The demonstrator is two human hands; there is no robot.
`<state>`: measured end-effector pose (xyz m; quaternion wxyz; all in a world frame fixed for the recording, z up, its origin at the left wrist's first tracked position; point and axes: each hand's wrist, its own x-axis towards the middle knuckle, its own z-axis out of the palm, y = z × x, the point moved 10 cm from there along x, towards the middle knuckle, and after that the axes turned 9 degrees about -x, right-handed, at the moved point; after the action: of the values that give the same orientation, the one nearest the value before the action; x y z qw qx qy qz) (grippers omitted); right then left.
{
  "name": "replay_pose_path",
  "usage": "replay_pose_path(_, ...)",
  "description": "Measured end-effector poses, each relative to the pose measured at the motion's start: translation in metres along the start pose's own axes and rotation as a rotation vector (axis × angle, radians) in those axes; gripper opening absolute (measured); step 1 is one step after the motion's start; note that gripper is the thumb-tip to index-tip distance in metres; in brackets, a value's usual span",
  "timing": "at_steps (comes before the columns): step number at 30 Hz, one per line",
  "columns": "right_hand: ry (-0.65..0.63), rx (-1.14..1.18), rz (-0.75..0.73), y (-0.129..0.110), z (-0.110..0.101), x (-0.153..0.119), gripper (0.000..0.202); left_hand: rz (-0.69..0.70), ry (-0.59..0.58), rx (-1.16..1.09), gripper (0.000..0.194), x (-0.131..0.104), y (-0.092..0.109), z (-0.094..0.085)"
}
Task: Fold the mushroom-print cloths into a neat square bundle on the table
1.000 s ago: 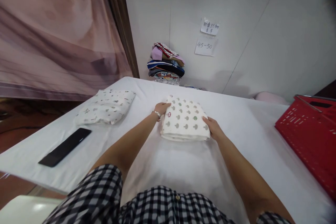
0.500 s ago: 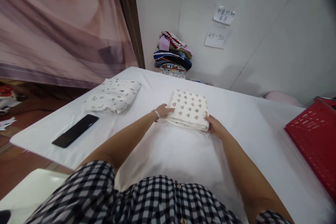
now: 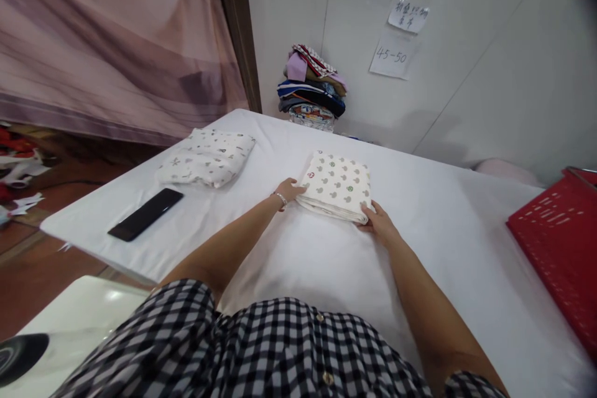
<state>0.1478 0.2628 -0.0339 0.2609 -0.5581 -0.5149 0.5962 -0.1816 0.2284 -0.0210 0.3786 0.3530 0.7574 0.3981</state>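
Observation:
A folded white cloth (image 3: 336, 183) with grey, green and red mushroom prints lies on the white-covered table (image 3: 420, 249), its layered edge facing me. At its left side, my left hand (image 3: 288, 190) grips the near corner, thumb on top and the other fingers partly out of sight. My right hand (image 3: 379, 221) pinches the near right corner, thumb over the upper layer. Farther left rests another folded white cloth (image 3: 208, 158) with small dark prints, touched by neither hand.
A black phone (image 3: 146, 214) lies on the table's left part. Folded fabrics (image 3: 312, 90) are stacked beyond the far edge by the wall. To the right stands a red plastic basket (image 3: 557, 242). A white stool-like surface (image 3: 88, 305) is at lower left.
The view has shifted a little. My right hand has slid from the cloth's right side round to its near right corner. My left hand stays at the left edge.

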Motion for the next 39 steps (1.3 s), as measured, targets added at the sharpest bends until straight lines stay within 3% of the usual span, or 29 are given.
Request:
replay_pose_path(4,0.098,-0.198,-0.035,-0.003,-0.013,-0.006,0.083,0.043,-0.006,-0.023,0.053,-0.009,-0.002,-0.003)
replay_pose_path(8,0.374,-0.494,-0.277,-0.025,-0.041,-0.022,0.067,0.071,0.032,-0.059,0.033,-0.026,-0.005,-0.013)
replay_pose_path(10,0.446,-0.593,-0.414,-0.037,-0.041,-0.034,0.055,0.064,0.034,-0.068,0.029,-0.036,-0.007,-0.016)
replay_pose_path(16,0.397,-0.821,-0.710,-0.059,-0.004,-0.057,0.034,0.061,0.049,0.056,0.037,-0.054,-0.003,-0.014)
replay_pose_path(22,0.338,-0.937,-0.808,-0.062,0.013,-0.058,0.028,0.085,0.068,0.109,0.029,-0.046,0.002,-0.009)
replay_pose_path(25,0.350,-0.972,-0.893,-0.075,0.023,-0.062,0.026,0.203,0.134,0.154,0.024,-0.051,0.013,-0.011)
replay_pose_path(28,0.274,-1.050,-0.966,-0.088,0.051,-0.060,0.024,0.397,0.186,0.227,0.025,-0.063,0.030,-0.009)
replay_pose_path(33,0.180,-1.216,-0.967,-0.096,0.090,-0.042,0.021,0.532,0.148,0.320,0.023,-0.071,0.038,-0.001)
replay_pose_path(39,0.214,-1.184,-0.911,-0.100,0.091,-0.031,0.025,0.549,0.180,0.297,0.011,-0.064,0.040,-0.006)
